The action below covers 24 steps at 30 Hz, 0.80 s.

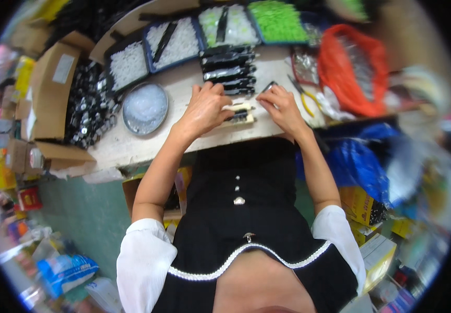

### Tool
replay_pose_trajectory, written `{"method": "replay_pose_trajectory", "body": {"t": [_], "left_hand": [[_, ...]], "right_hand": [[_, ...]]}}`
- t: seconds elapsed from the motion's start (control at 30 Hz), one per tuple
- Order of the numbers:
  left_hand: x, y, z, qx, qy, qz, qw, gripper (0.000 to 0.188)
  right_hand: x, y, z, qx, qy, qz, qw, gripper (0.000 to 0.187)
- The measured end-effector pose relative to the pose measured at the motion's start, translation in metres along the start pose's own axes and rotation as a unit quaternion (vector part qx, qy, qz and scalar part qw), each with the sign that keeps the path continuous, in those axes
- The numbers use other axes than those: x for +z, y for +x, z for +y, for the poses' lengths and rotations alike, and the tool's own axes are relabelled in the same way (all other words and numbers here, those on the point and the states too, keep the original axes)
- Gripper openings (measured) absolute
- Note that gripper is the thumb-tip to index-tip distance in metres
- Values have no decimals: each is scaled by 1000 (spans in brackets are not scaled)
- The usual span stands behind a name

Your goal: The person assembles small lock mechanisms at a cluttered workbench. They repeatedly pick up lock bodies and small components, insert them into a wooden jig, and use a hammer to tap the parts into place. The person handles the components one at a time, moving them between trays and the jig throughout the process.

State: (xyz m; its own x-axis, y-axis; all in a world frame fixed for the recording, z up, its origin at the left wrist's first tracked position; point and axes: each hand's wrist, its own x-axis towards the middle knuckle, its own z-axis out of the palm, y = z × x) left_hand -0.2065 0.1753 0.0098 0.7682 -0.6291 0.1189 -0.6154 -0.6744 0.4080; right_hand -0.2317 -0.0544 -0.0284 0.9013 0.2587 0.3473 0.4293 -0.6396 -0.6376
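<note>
My left hand (207, 108) is closed, its fingers curled down at the left end of a small cream-coloured block with black parts (242, 116). What lies under those fingers is hidden. To the right of the block, my right hand (282, 107) holds thumb and forefinger together in a pinch. A small dark piece (270, 86) shows at its fingertips, too small to name. Just beyond both hands, several slim black parts with shiny ends (229, 72) lie side by side in a row that runs away from me.
Trays of small white pieces (176, 41) and bright green pieces (277, 22) line the back. A round dish (145, 109) and a carton (53, 91) beside heaped black parts (87, 104) stand left. Yellow-handled pliers (307, 100) and an orange-red bag (335, 70) lie right.
</note>
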Motion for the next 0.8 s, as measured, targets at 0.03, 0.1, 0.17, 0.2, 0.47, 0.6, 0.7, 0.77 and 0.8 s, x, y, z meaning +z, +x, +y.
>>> {"method": "replay_pose_trajectory", "body": {"t": [0.03, 0.1, 0.17, 0.2, 0.47, 0.6, 0.7, 0.77, 0.8], "left_hand": [[-4, 19, 3, 38, 11, 27, 999, 17], [-8, 67, 7, 82, -12, 60, 995, 16], [-7, 120, 14, 62, -4, 85, 994, 15], [-9, 145, 18, 46, 23, 77, 996, 15], [23, 255, -2, -8, 167, -43, 985, 19], [30, 266, -15, -27, 117, -17, 993, 16], [35, 273, -31, -33, 97, 9, 995, 12], [34, 274, -39, -36, 39, 38, 998, 13], [33, 275, -43, -38, 10, 53, 998, 13]], "right_hand": [[-4, -1, 5, 4, 4, 8, 1000, 9], [-13, -5, 9, 9, 14, 19, 1000, 9], [-20, -9, 13, 20, 18, 19, 999, 9], [-23, -10, 15, 25, 22, 14, 999, 10], [-59, 0, 51, 129, -86, 89, 984, 12], [-68, 26, 77, 194, -222, 77, 953, 14], [-64, 45, 89, 214, -291, 51, 931, 15], [-62, 53, 90, 216, -317, 19, 923, 16], [-62, 56, 90, 214, -325, -2, 921, 16]]}}
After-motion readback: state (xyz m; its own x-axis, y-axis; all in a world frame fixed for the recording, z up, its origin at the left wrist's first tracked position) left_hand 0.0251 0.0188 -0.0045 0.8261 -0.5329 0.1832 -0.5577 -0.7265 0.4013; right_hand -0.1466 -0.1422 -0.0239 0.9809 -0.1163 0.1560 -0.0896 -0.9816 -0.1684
